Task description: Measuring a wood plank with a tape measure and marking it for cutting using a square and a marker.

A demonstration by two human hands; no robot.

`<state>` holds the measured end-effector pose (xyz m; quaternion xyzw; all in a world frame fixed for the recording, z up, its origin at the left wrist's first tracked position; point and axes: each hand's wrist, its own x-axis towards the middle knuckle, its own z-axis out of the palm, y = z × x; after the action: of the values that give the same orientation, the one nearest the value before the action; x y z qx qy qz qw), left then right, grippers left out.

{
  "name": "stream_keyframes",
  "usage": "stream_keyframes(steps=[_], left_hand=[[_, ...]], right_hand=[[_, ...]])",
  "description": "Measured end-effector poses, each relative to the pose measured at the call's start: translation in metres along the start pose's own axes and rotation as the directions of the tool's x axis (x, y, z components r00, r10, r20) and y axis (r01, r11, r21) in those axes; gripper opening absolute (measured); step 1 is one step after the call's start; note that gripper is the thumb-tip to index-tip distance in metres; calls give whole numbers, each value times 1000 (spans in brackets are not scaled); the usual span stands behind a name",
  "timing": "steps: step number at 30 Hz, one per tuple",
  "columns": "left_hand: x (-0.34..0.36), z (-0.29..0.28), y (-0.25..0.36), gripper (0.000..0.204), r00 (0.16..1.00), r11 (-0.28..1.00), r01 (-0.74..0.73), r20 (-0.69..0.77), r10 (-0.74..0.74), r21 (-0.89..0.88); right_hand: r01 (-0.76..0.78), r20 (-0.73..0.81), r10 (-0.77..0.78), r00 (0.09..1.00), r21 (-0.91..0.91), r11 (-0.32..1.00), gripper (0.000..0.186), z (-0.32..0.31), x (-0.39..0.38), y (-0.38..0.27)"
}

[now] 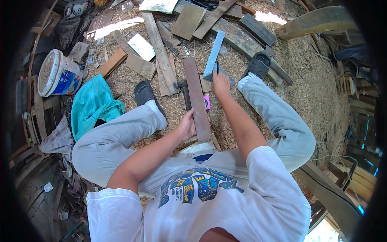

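My left hand (187,126) is closed around the left edge of a long reddish-brown wooden board (196,94), near its lower end. My right hand (221,85) lies right of the board, its fingers closed on a thin dark pencil (217,67). Under and beside those fingers is a light blue-grey carpenter's square (215,52), its long blade pointing away from me. Whether the right hand also grips the square is hard to see. A hammer (181,84) sits partly hidden along the board's left side. From behind the board's right edge shows a pink tape measure (207,102).
Wood offcuts (161,52) and heavier planks (242,40) lie ahead on shavings-covered ground. At the left stand a white bucket (50,74) and a teal sack (94,105). My sandalled feet flank the work. A timber beam (330,193) runs at the lower right.
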<state>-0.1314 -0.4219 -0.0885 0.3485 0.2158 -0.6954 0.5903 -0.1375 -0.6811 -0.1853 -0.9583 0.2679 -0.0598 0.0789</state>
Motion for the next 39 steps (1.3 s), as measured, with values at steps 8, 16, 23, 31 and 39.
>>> stream_keyframes(steps=[8,16,23,31,39], left_hand=[[-18,36,18,57,991,991,-128,-32,129,22],[-75,72,55,62,974,967,-227,-34,225,-118],[-73,81,53,63,978,969,-207,-33,205,-137],[-87,81,52,55,981,975,-182,-85,172,-129],[-94,83,46,46,961,959,-260,-127,245,-117]], right_hand=[[101,364,-171,916,203,974,30,-42,24,23],[271,350,-396,849,357,894,34,-228,39,24],[221,281,-494,823,642,734,40,-349,-59,-25],[363,196,-627,754,671,646,48,-314,-107,-39],[266,263,-590,764,704,658,51,-302,-127,-45]])
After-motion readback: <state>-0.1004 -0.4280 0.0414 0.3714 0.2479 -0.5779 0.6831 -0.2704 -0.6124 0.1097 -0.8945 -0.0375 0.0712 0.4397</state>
